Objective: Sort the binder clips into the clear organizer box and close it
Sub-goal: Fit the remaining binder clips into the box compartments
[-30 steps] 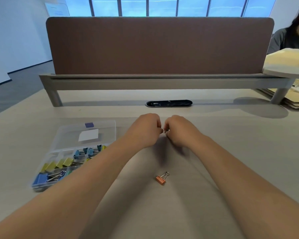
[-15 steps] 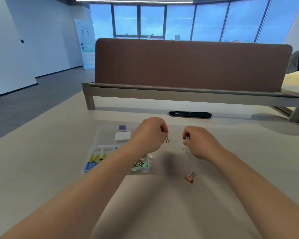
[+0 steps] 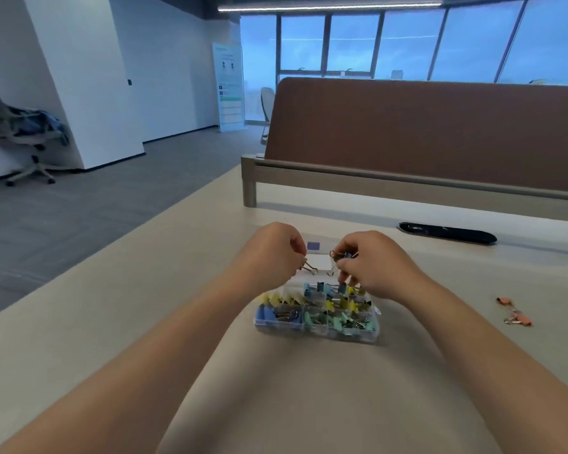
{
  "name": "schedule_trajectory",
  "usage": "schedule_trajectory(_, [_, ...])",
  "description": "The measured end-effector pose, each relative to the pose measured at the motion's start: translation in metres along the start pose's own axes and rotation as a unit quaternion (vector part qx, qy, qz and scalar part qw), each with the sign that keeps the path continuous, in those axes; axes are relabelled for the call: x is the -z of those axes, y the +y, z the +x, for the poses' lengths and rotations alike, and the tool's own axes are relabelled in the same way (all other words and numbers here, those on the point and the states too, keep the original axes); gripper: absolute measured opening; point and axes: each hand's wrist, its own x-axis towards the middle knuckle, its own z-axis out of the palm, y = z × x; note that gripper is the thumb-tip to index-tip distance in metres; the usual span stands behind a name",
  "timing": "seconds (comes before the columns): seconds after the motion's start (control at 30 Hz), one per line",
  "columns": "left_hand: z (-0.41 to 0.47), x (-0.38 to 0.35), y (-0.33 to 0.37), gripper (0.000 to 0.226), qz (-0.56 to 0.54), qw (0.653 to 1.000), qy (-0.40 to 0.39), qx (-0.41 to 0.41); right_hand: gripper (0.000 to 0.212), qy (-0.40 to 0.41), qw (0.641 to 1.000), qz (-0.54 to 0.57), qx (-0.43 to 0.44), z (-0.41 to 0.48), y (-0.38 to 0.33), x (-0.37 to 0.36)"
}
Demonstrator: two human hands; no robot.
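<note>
blue clip (image 3: 345,256) pinched in right grip (image 3: 374,267), second clip (image 3: 309,267) in left grip (image 3: 273,253); both have shifted over the clear box (image 3: 315,330). orange clips (image 3: 513,311) lie toward the surface's (image 3: 309,394) right edge.

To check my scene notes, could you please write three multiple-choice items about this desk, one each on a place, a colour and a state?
1. Relative to the organizer box, the orange clips lie: A. inside it; B. on the table to its right; C. to its left.
2. The clip held by the right hand is: A. blue; B. red; C. white.
3. The box is: A. open; B. shut; C. upside down.
Key: 1 B, they sit on bare tabletop; 2 A, its body shows blue; 3 A, the compartments are uncovered.
</note>
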Motion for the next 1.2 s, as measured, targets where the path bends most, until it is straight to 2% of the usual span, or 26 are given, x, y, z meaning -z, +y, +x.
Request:
schedule_trajectory(0.63, [0.017,-0.016,-0.034,0.007,0.03,0.997,-0.055,0.044,0.015,-0.007,1.0,-0.015,0.019,0.029,-0.012,-0.034])
schedule_trajectory(0.87, [0.017,-0.02,-0.036,0.008,0.046,0.997,-0.057,0.03,0.013,-0.004,0.999,-0.03,0.034,0.029,-0.012,-0.039])
schedule_trajectory(1.2, [0.018,-0.025,-0.033,0.008,0.141,0.988,-0.06,0.017,0.013,0.006,0.999,-0.031,0.042,0.028,-0.014,-0.034])
